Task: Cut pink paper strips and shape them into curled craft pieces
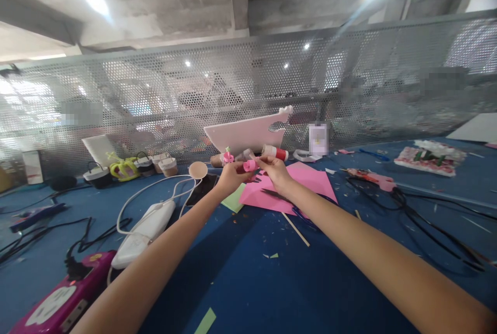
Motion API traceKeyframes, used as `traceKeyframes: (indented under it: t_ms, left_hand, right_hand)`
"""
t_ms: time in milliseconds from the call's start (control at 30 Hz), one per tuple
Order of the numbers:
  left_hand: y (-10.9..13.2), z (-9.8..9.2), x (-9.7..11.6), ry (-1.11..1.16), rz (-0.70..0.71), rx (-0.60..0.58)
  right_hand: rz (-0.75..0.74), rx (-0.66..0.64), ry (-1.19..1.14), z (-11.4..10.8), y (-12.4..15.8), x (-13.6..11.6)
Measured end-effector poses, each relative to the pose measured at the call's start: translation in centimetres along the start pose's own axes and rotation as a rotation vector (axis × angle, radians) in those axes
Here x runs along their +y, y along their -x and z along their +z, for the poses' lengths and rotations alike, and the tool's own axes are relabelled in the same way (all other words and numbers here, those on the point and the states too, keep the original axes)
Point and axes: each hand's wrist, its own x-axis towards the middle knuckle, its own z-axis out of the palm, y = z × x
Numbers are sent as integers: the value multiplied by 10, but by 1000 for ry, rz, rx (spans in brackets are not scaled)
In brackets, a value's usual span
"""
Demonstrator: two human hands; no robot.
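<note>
Between my two hands, above the pink paper sheets (310, 184), is a small curled piece of pink paper (250, 165). My left hand (232, 176) has its fingers closed on the curl from the left. From the right, my right hand (275, 171) pinches at its edge with thumb and fingertips. A pair of scissors (275, 195) lies on the pink sheets below my right hand, its handles partly hidden by my forearm. Under the pink sheets pokes out a light green paper (234, 200). Just behind my left hand is a small pink flower-like piece (228, 157).
A phone (202, 190), a white power bank (145, 233) with cables and a magenta power strip (66, 295) lie left. A glue gun (370, 178) with black cords lies right. A white foam board (244, 134) leans at the back. A thin stick (295, 230) and paper scraps lie in front.
</note>
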Motion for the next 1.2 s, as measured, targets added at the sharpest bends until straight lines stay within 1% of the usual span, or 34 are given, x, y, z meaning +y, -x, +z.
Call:
traceKeyframes:
  t_ms: [67, 133, 367, 467, 600, 700, 767, 867, 967, 1033, 1100, 1200]
  left_hand:
    - [1, 2, 2, 74, -49, -38]
    - [2, 3, 2, 101, -71, -55]
    - [0, 2, -5, 98, -33, -68]
    - [0, 3, -2, 126, -50, -83]
    - [2, 4, 2, 128, -51, -96]
    - [2, 4, 1, 51, 14, -33]
    - [2, 2, -2, -36, 69, 17]
    - [1, 0, -6, -182, 126, 58]
    - [1, -3, -9, -312, 191, 63]
    - [0, -5, -10, -382, 237, 45]
    - [0, -6, -10, -425, 276, 32]
    - [1, -8, -9, -446, 333, 33]
  right_hand:
    - [-7, 7, -12, 0, -1, 2]
    - [-22, 15, -27, -1, -3, 4]
    - [-80, 26, -68, -1, -7, 9]
    - [-90, 48, -50, -1, -7, 9]
    - [-63, 71, -14, -1, -4, 6]
    - [-46, 86, -3, -1, -1, 4]
    - [-31, 88, 5, 0, 1, 5]
    - [4, 83, 16, 0, 2, 9]
    - [38, 77, 19, 0, 1, 14]
    - [60, 66, 4, 0, 0, 16]
    - [87, 56, -23, 0, -1, 17]
    - [175, 40, -82, -1, -3, 17]
